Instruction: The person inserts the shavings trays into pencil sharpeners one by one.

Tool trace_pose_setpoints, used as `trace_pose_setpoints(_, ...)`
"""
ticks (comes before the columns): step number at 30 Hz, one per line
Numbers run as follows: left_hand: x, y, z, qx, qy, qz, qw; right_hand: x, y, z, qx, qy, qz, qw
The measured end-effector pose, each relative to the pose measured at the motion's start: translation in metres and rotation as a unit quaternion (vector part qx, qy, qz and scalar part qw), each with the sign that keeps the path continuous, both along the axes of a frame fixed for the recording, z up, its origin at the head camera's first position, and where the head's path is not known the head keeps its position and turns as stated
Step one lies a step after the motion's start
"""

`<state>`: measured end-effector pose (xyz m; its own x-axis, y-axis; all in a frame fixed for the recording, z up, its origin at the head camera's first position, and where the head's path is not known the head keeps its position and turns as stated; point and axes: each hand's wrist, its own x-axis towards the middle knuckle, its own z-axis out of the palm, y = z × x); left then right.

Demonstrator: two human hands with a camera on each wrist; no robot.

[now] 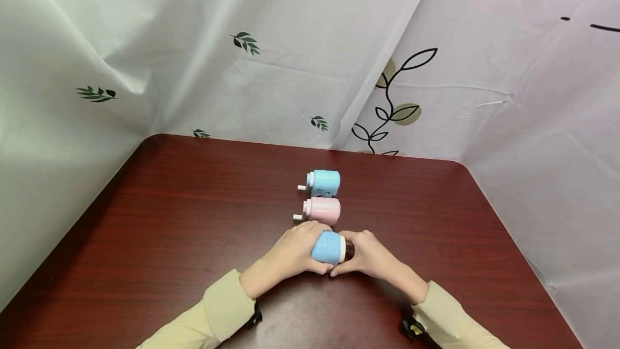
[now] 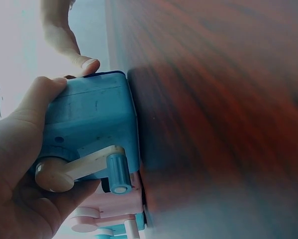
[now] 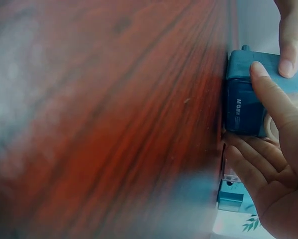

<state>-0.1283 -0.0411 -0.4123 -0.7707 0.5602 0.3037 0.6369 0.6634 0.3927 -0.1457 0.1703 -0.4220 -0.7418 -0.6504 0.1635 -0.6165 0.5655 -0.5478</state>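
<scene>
A blue hand-crank pencil sharpener [image 1: 327, 248] stands on the table between both hands. My left hand [image 1: 296, 250] grips it from the crank side, thumb on the near face and fingers round the far one. The white crank arm with its blue knob [image 2: 119, 173] shows in the left wrist view. On the opposite end, my right hand [image 1: 372, 255] holds the sharpener between thumb and fingers, around its dark front with small lettering [image 3: 238, 107]. Just behind stands a pink sharpener [image 1: 324, 210], and beyond that a light blue sharpener [image 1: 325, 182]. Both have cranks to the left.
The dark red wooden table [image 1: 194, 203] has rounded far corners. White cloth [image 1: 290, 79] with leaf prints hangs behind it and along its sides. The three sharpeners form a row running away from me.
</scene>
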Motion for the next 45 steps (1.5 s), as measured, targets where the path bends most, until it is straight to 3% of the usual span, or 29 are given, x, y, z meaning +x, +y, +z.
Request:
trace_pose_setpoints(20,0.0008,-0.0001,-0.0003,0.007,-0.006,-0.001,1.0000,0.0037,-0.0014,-0.0065,-0.007,0.035,-0.012,0.9993)
trace_pose_setpoints(31,0.0016,0.0002,-0.0004,0.014,0.007,-0.001,0.9999,0.0065,-0.0041,-0.0085,-0.009,0.045,-0.033,0.9984)
trace_pose_setpoints(45,0.0019,0.0008,-0.0009,0.019,0.009,0.003,0.9998,0.0076,-0.0097,-0.0047,0.032,0.054,-0.060,0.9962)
